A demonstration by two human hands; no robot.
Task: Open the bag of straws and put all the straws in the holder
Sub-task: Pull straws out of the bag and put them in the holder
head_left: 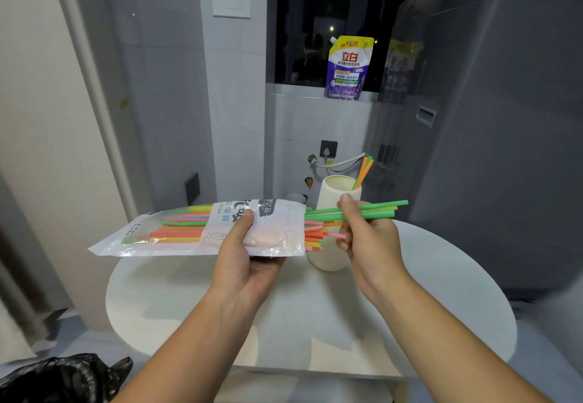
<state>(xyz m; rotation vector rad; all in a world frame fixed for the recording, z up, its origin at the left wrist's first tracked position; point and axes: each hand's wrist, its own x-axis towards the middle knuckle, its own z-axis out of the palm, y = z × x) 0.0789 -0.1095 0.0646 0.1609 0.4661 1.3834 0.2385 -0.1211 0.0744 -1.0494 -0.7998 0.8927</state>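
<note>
Your left hand grips the clear straw bag level above the round white table, its open mouth facing right; your right hand pinches several green straws half drawn out; the cream holder behind holds a few straws.

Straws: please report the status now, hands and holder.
Left hand grips bag, open end toward holder. Right hand pinches green straws, partly out of bag. Few straws stand in holder, upright on table. Nothing blocks the way.
</note>
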